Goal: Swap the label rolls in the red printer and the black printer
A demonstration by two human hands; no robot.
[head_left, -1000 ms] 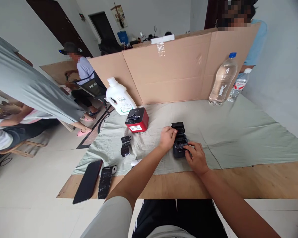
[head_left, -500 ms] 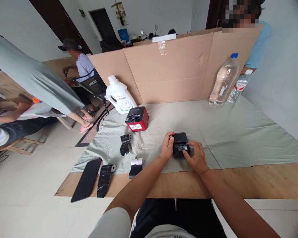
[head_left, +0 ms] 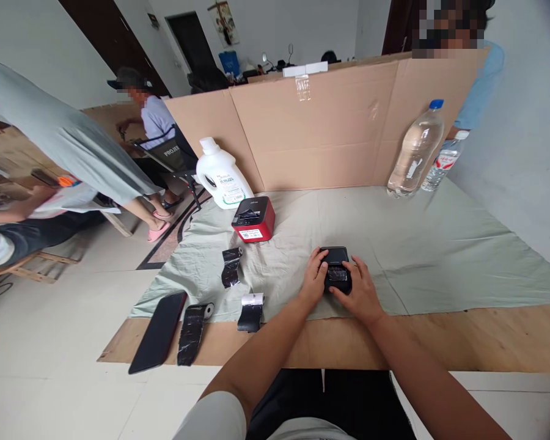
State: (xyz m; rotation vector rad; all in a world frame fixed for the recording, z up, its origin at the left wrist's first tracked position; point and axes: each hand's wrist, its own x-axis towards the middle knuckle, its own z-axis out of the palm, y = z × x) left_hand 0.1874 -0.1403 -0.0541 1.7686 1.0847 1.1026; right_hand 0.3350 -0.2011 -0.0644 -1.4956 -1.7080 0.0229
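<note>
A small black label printer [head_left: 337, 252] sits on the cloth in front of me, with a shiny dark strip [head_left: 337, 273] showing in its middle. My left hand [head_left: 314, 278] grips its left side, fingers at the far left corner and thumb beside the strip. From the right, my right hand [head_left: 363, 290] holds the casing, fingers along the right side and thumb at the near edge. To the left lie a curled black label roll [head_left: 231, 267], a second black roll [head_left: 193, 330] and a roll with a white core [head_left: 251, 311].
A red and black printer [head_left: 262, 223] stands back left near a white jug [head_left: 222, 174]. A dark phone [head_left: 158, 333] lies at the front left corner. Two water bottles [head_left: 415, 153] stand by the cardboard screen [head_left: 316, 134]. Other people are beyond the table.
My right thumb has come off the strip to the printer's near edge. My left thumb has moved nearer the strip, and the front flap area looks flatter.
</note>
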